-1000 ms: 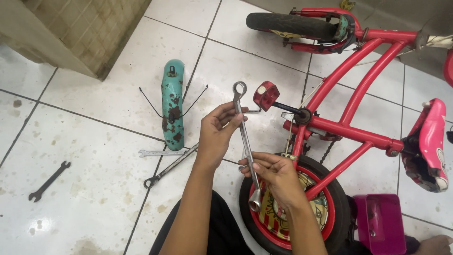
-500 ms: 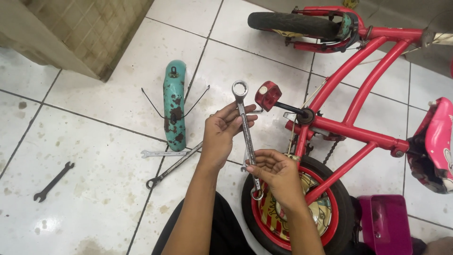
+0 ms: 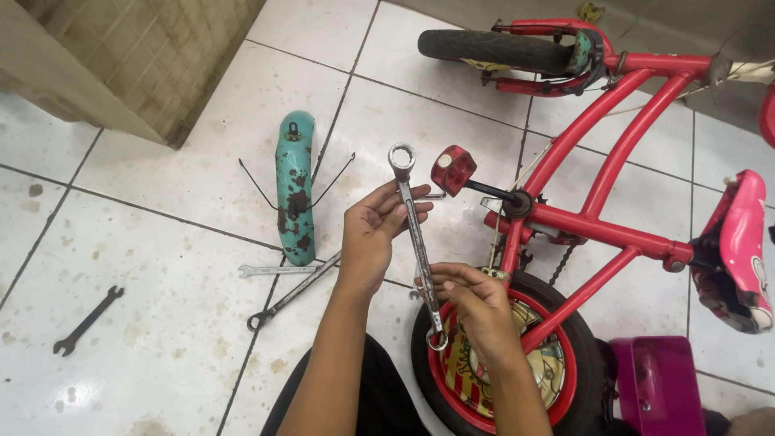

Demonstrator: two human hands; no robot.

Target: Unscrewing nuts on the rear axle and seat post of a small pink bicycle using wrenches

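Note:
Both my hands hold one long silver wrench (image 3: 416,234) with a ring at each end, above the tiled floor. My left hand (image 3: 373,234) grips its upper half, fingers wrapped over the shaft just below the top ring. My right hand (image 3: 476,307) pinches the lower half near the bottom ring. Under my right hand lies the rear wheel (image 3: 504,379) of a small red bicycle (image 3: 597,218) resting on its side, its red pedal (image 3: 452,169) just right of the wrench's top ring.
A rusty teal mudguard (image 3: 295,190) with wire stays lies left of my hands. Two more wrenches (image 3: 282,282) lie crossed beside it, and a dark small wrench (image 3: 87,320) lies further left. A pink seat (image 3: 743,250) and magenta box (image 3: 658,383) are at right. A tiled wall corner (image 3: 129,64) stands upper left.
The wrench has tipped closer to upright between my hands, and my right hand slid slightly up its lower end. The view shifted a little.

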